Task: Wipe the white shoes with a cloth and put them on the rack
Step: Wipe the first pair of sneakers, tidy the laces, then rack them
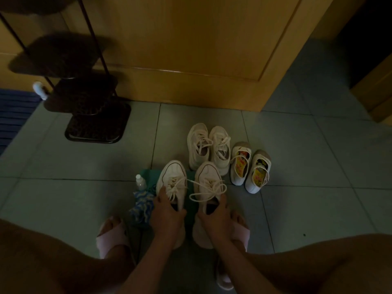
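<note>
Far left, rack [96, 128], well apart from the shoes; bottle [141, 182] and cloth [141, 206] just beside left shoe [171, 181]; left hand [167, 212] curled round collar of left shoe; right hand [216, 216] curled round collar of right shoe [209, 181]; both toes over green mat [148, 175]; beyond, sneakers [209, 147] and slip-ons [250, 168] on floor. Advised: set one shoe down; take cloth in freed hand; wipe toe to heel, laces kept clear.
</note>
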The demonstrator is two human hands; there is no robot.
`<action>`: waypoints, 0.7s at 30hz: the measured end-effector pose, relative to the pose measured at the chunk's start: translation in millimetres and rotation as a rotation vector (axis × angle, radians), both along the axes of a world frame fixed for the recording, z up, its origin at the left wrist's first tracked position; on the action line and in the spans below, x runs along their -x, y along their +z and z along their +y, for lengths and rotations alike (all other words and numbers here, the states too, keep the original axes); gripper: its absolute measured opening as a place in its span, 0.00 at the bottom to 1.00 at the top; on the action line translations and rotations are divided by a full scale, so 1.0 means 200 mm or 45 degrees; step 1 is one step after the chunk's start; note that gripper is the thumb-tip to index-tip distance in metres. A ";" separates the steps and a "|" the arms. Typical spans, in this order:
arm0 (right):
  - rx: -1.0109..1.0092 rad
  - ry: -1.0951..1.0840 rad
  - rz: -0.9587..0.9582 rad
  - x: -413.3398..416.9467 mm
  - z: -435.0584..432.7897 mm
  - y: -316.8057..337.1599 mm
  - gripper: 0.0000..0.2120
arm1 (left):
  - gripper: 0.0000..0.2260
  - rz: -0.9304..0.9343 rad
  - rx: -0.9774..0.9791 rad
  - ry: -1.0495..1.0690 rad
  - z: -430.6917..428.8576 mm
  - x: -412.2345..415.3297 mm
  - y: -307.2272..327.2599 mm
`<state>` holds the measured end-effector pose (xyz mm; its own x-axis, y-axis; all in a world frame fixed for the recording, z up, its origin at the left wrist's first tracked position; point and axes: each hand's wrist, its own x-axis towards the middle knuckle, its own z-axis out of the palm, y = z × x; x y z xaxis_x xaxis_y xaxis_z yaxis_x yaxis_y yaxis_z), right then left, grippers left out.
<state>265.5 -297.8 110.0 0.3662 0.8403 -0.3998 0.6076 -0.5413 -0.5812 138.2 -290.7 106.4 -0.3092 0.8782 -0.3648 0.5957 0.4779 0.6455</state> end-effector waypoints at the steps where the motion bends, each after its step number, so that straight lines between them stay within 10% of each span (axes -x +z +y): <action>1: -0.023 0.008 -0.013 0.00 0.00 0.01 0.39 | 0.40 0.001 -0.019 0.021 -0.01 0.00 0.00; 21: -0.509 -0.006 0.077 0.06 0.23 0.41 0.35 | 0.33 -0.016 -0.441 0.075 0.23 0.16 0.43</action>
